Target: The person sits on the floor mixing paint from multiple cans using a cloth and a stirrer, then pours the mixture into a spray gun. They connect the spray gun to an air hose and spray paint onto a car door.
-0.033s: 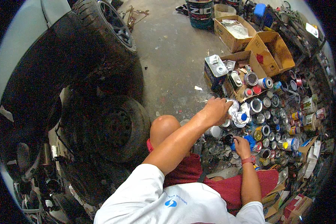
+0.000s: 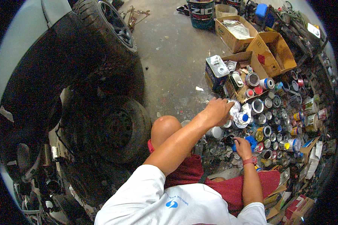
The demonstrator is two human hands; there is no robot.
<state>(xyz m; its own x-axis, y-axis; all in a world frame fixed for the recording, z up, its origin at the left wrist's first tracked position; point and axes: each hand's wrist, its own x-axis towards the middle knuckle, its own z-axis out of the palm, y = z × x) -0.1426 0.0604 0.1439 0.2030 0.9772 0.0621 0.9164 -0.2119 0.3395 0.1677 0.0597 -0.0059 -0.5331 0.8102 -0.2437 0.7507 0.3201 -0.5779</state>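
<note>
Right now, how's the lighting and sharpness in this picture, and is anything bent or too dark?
Head view: the left hand and right hand are lit and readable; the lower wheel sinks into deep shadow; the top of the square tin shines pale. Toward the head view's rim, fisheye distortion bends shapes, and the corners go black.

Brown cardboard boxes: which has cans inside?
The open brown cardboard box beside the silver-topped rectangular tin: it holds round metal cans; the two boxes beyond show none.

A workshop, judging by car wheels [image 2: 118,127]; crowded tin cans [image 2: 267,131]; a stained floor [image 2: 169,67]
</note>
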